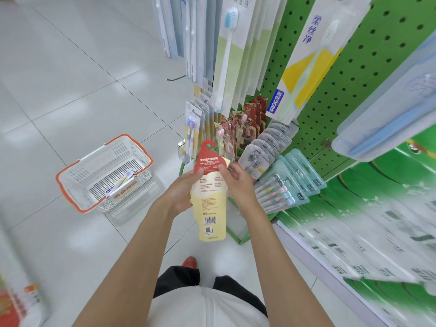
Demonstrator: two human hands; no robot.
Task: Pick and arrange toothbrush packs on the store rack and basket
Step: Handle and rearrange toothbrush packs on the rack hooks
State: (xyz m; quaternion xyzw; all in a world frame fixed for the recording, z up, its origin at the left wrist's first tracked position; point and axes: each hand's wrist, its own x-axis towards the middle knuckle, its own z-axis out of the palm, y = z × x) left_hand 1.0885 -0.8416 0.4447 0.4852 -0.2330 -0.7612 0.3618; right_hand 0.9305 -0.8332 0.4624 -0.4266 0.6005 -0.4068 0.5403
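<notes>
Closest to the camera, both bare forearms reach forward and the hands meet on one toothbrush pack, held upright just in front of the rack. The left hand grips the pack's left edge, its thumb laid across the printed face. The right hand pinches the upper right edge between thumb and curled fingers. The pack's red top ends in a hook-shaped hanger; its cream lower part shows a barcode.

Farther out, to the left of the rack, a white basket with an orange rim stands on the tiled floor. One purple-and-yellow pack lies in it against its wall. Bare floor lies all round the basket and between it and the rack.

On the rack itself, red packs of the same kind hang in a row just beyond the held one, teal packs hang to their right, and one bare hook juts out from the rack's left side.
</notes>
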